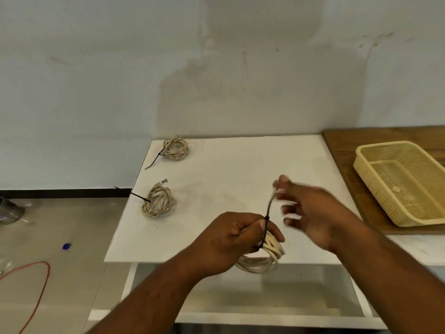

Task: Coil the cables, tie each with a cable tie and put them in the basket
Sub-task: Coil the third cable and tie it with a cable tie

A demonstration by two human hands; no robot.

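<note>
Left hand [234, 235] grips the coiled cable [262, 264]; right hand [313, 213], at its two o'clock, pinches the cable tie [268, 208].

From my station I see a white tabletop [216, 169] standing against a pale, stained wall [96, 68]. A brown wooden board [342, 150] lies along its right side, reaching back to the wall. Below the top sits a white lower shelf [277, 292]. On the beige floor [72, 220] to the left lie a thin red cord [42, 262] in a loop, a small blue thing [67, 246] (too small for me to identify) and a grey rounded object [10, 210] at the frame's edge, below a black skirting strip [60, 192].
</note>
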